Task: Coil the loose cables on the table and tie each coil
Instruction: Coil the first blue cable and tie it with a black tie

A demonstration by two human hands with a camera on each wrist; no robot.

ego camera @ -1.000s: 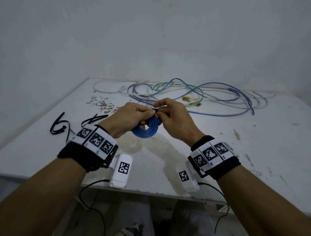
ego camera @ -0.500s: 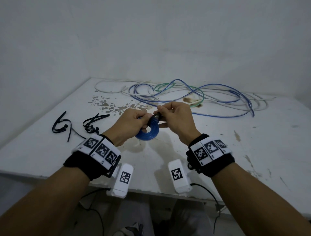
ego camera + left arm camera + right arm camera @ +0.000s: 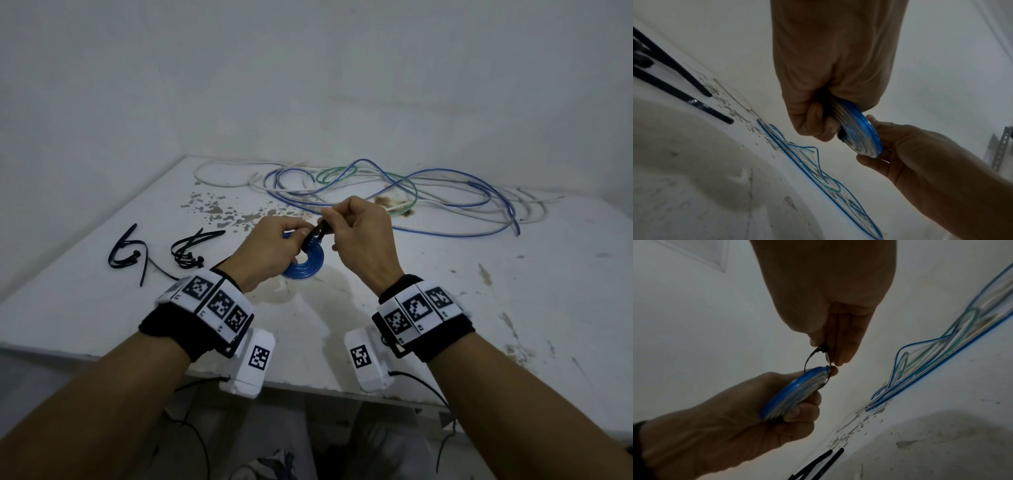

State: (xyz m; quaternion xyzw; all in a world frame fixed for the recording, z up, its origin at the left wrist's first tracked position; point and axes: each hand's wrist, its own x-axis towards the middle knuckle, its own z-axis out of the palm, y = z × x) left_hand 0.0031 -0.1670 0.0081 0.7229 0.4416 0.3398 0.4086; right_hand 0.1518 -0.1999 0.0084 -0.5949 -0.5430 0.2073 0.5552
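Observation:
A small flat coil of blue cable (image 3: 306,265) (image 3: 861,131) (image 3: 795,391) is held above the middle of the table. My left hand (image 3: 274,250) (image 3: 818,120) (image 3: 756,408) grips it by the edge, fingers curled round it. A thin black cable tie (image 3: 317,234) (image 3: 813,356) loops round the coil's rim. My right hand (image 3: 359,233) (image 3: 830,337) (image 3: 920,155) pinches the tie just above the coil. Loose blue, green and white cables (image 3: 394,192) (image 3: 941,350) (image 3: 813,162) lie tangled at the back of the table.
Two bunches of black cable ties (image 3: 128,253) (image 3: 190,248) lie on the table's left side. The white table (image 3: 445,308) is stained, with a brown spot (image 3: 387,202) under the loose cables. A wall stands behind and to the left.
My hands have drawn slightly apart. The right hand has lifted the tie up from the coil, so its black loop now shows between the hands. The coil stays in the left hand.

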